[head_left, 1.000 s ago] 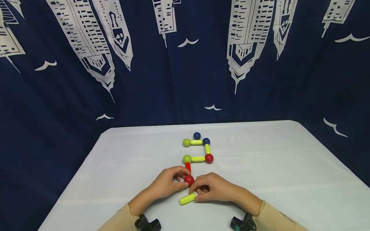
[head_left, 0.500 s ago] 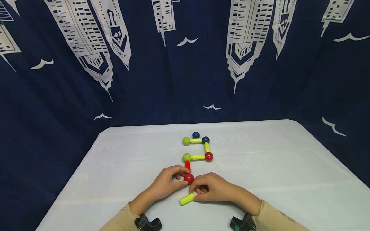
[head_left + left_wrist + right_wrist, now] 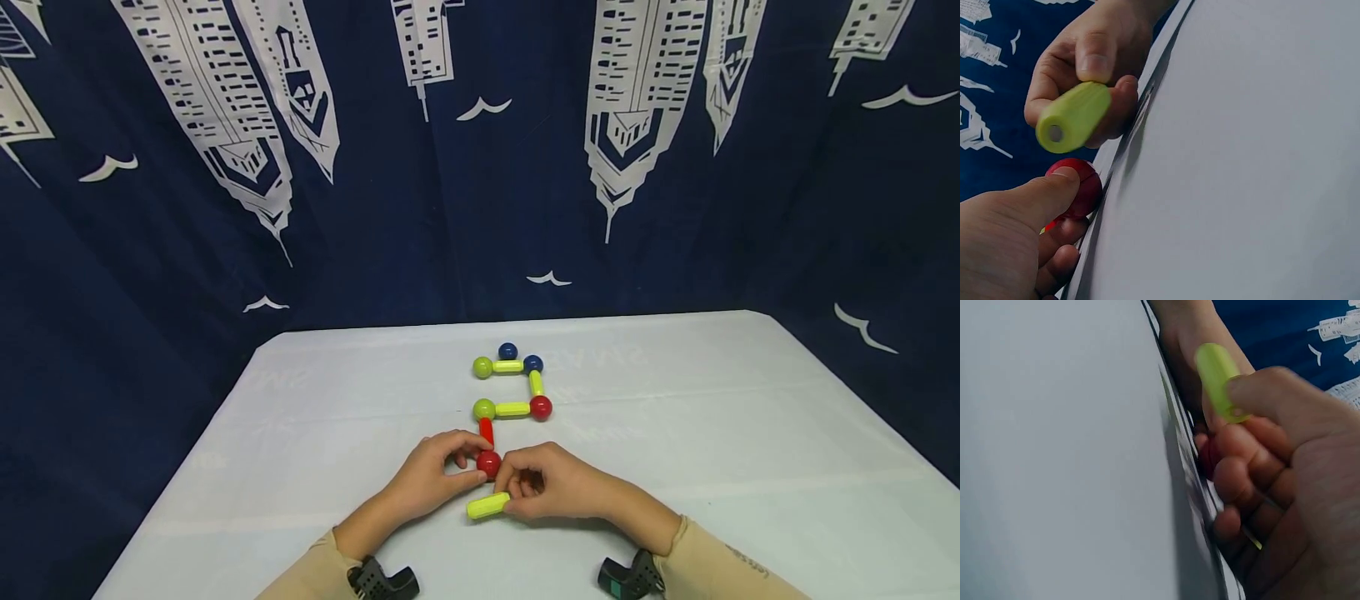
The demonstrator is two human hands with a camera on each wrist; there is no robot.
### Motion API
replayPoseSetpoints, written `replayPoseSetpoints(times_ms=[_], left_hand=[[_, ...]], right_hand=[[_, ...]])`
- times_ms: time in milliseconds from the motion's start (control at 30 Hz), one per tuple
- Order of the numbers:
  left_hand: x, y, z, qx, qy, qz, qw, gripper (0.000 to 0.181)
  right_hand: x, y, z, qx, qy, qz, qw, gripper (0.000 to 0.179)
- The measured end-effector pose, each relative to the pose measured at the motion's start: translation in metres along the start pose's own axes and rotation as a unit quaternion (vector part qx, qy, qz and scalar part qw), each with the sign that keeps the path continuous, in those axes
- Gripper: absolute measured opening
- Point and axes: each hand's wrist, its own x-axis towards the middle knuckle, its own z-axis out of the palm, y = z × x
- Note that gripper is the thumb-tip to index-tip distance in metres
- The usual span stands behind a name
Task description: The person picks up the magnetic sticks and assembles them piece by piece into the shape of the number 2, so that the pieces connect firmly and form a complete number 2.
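Thumb and fingers of my left hand [image 3: 433, 468] pinch a red ball [image 3: 489, 464] at the near end of a chain of balls and rods. A red rod [image 3: 487, 432] runs from that ball to a green ball [image 3: 484, 409]. My right hand [image 3: 553, 483] pinches a loose yellow-green rod [image 3: 487, 506] by its right end, just nearer than the red ball. In the left wrist view this rod [image 3: 1074, 119] points its end, with a grey metal disc, outward, apart from the red ball [image 3: 1079, 187]. The right wrist view shows the thumb pressing on the rod [image 3: 1217, 381].
Further along the chain, yellow-green rods join another red ball [image 3: 541, 407], a blue ball [image 3: 533, 364] and a green ball [image 3: 483, 367]. A second blue ball [image 3: 507, 352] sits at the far end. All lie on a white table [image 3: 697, 417] before a dark blue curtain [image 3: 450, 208].
My right hand has raised and turned the yellow-green rod slightly, so it lies more level and closer to the red ball. My left hand stays on the ball.
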Motion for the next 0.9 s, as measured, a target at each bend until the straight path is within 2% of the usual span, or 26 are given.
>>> replayPoseSetpoints(times_ms=[167,367,567,900], left_hand=[[0.0,-0.001,0.001,0.011,0.009,0.016,0.9998,0.033],[0.0,-0.002,0.001,0.009,0.006,0.005,0.9999,0.035],[-0.001,-0.001,0.001,0.013,0.003,-0.003,0.9999,0.034],[-0.001,0.002,0.0,0.016,0.002,-0.002,0.9999,0.034]], right_hand=[[-0.003,0.0,-0.014,0.01,0.039,0.018,0.999,0.014],[-0.008,0.012,-0.034,-0.012,0.082,0.046,0.9955,0.015],[-0.012,0.023,-0.042,-0.018,0.074,0.077,0.9941,0.013],[-0.012,0.026,-0.039,-0.035,0.061,0.075,0.9947,0.015]])
